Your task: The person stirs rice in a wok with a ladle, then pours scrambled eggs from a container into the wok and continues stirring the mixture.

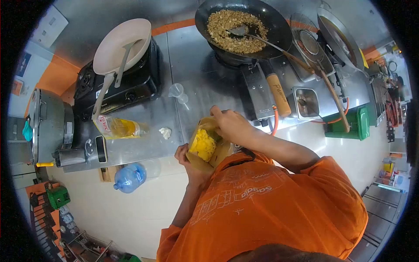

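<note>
A brown paper box [224, 153] with yellow food [203, 145] in it is held close to the front of the orange shirt, at the counter's front edge. My left hand [183, 156] grips the box's left side, its fingers bent around the edge. My right hand [227, 124] pinches the upper right part of the box, by a raised flap. Small dark specks show on the yellow food. Just beyond the box, a small clear plastic cup [176, 90] rests on the steel counter [192, 61].
A wok [273, 26] of browned grains holds a ladle; a pale pan [109, 48] sits on a black stove [146, 83]. An oil bottle [120, 127], phone [101, 149] and large pot [48, 126] are left. A metal container [306, 104] stands right, a water jug [130, 178] below.
</note>
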{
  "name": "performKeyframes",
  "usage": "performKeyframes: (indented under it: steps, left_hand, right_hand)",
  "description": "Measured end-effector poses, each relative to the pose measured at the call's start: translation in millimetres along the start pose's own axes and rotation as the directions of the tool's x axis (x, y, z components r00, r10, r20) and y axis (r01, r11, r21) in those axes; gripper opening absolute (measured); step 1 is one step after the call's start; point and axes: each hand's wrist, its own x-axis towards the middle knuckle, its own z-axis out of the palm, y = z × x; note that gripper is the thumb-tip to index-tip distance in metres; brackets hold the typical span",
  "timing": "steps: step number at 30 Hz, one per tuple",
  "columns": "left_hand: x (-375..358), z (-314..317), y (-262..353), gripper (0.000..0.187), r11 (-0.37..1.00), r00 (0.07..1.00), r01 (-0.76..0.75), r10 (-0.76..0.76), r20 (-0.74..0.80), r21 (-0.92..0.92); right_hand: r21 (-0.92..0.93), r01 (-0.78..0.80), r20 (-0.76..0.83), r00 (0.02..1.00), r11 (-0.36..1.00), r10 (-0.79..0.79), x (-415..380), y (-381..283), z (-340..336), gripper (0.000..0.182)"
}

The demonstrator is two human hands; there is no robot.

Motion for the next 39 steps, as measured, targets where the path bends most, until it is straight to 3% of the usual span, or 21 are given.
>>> performKeyframes:
  steps: [5, 8, 12, 14, 16, 18, 19, 21, 22, 24, 26, 28, 30, 31, 32, 33, 34, 35, 36, 38, 39]
  left_hand:
    - [3, -14, 0, 0.110, 0.999, 0.999, 0.037, -0.036, -0.015, 0.035]
    - [5, -18, -3, 0.111, 0.999, 0.998, -0.030, 0.027, -0.060, -0.038]
    - [7, -25, -14, 0.112, 0.999, 0.999, -0.005, 0.003, -0.033, -0.050]
    - [10, -28, -15, 0.112, 0.994, 0.999, -0.034, 0.038, -0.036, 0.103]
    - [10, -28, -35, 0.112, 0.991, 0.997, 0.014, -0.004, -0.071, 0.130]
    - [10, -32, -49, 0.111, 0.989, 0.994, 0.041, -0.026, -0.108, 0.140]
    - [11, -35, -53, 0.111, 0.992, 0.987, 0.070, -0.054, -0.150, 0.103]
    - [14, -40, -57, 0.111, 0.992, 0.975, 0.105, -0.087, -0.205, 0.076]
    - [19, -42, -54, 0.112, 0.993, 0.971, 0.112, -0.105, -0.216, 0.023]
    - [36, -43, -43, 0.113, 0.993, 0.968, 0.110, -0.117, -0.222, -0.041]
    - [69, -47, -25, 0.114, 0.998, 0.974, -0.033, 0.046, -0.222, 0.062]
    - [112, -40, -15, 0.114, 0.985, 0.950, -0.173, 0.166, -0.266, -0.006]
    - [159, -32, 6, 0.113, 0.943, 0.909, -0.318, 0.276, -0.311, -0.094]
    - [185, -32, 21, 0.110, 0.947, 0.914, -0.321, 0.303, -0.272, -0.023]
    - [210, -30, 34, 0.107, 0.944, 0.916, -0.326, 0.329, -0.230, 0.053]
    - [238, -23, 45, 0.107, 0.934, 0.908, -0.357, 0.355, -0.221, 0.032]
    - [266, -14, 55, 0.102, 0.894, 0.866, -0.448, 0.443, -0.232, 0.035]
    - [292, -5, 66, 0.099, 0.845, 0.815, -0.532, 0.526, -0.243, 0.043]
    - [315, 3, 81, 0.099, 0.833, 0.806, -0.551, 0.543, -0.236, 0.035]
    - [361, 21, 110, 0.087, 0.625, 0.648, -0.731, 0.762, -0.011, 0.274]
    - [388, 40, 109, 0.087, 0.611, 0.634, -0.743, 0.774, -0.007, 0.273]
  right_hand:
    - [0.123, 0.086, -0.041, 0.996, 0.989, -0.082, -2, -2, 5, 0.042]
    - [0.198, 0.132, -0.111, 0.988, 0.971, -0.111, 2, -4, 6, 0.032]
    - [0.183, 0.128, -0.142, 0.984, 0.975, -0.103, 1, -5, -7, 0.012]
    - [0.246, 0.196, -0.215, 0.966, 0.949, -0.144, -3, -8, -9, 0.012]
    - [0.444, 0.076, -0.220, 0.975, 0.893, 0.027, -2, 7, 2, 0.015]
    - [0.667, -0.116, -0.158, 0.943, 0.736, 0.293, -2, 10, -3, 0.016]
    - [0.732, -0.053, -0.194, 0.940, 0.680, 0.282, 0, 28, 7, 0.017]
    - [0.715, -0.015, -0.287, 0.905, 0.699, 0.314, 7, 59, 29, 0.024]
    - [0.721, -0.009, -0.282, 0.910, 0.693, 0.305, 16, 66, 45, 0.024]
    - [0.682, -0.147, -0.151, 0.930, 0.717, 0.334, 28, 83, 68, 0.032]
    - [0.294, -0.137, -0.269, 0.938, 0.946, 0.220, 32, 74, 89, 0.040]
    - [0.122, 0.093, -0.478, 0.878, 0.988, -0.023, 16, 54, 77, 0.042]
    - [0.563, 0.098, -0.149, 0.989, 0.821, -0.016, -29, 5, -2, 0.034]
    - [0.537, 0.135, -0.154, 0.986, 0.833, -0.061, -53, -5, -36, 0.022]
    - [0.399, 0.302, -0.310, 0.933, 0.866, -0.183, -77, -14, -78, 0.011]
    - [0.328, 0.537, -0.612, 0.747, 0.777, -0.259, -90, -2, -99, 0.006]
    - [0.131, 0.571, -0.780, 0.564, 0.810, -0.271, -97, 29, -124, 0.007]
    - [0.278, 0.433, -0.857, 0.515, 0.857, 0.018, -106, 59, -146, 0.010]
    - [0.185, -0.024, -0.893, 0.414, 0.983, 0.178, -97, 71, -179, 0.021]
    - [-0.061, -0.260, -0.865, 0.496, 0.964, 0.079, -83, 135, -219, 0.042]
    - [-0.052, -0.262, -0.873, 0.480, 0.964, 0.083, -80, 154, -223, 0.042]
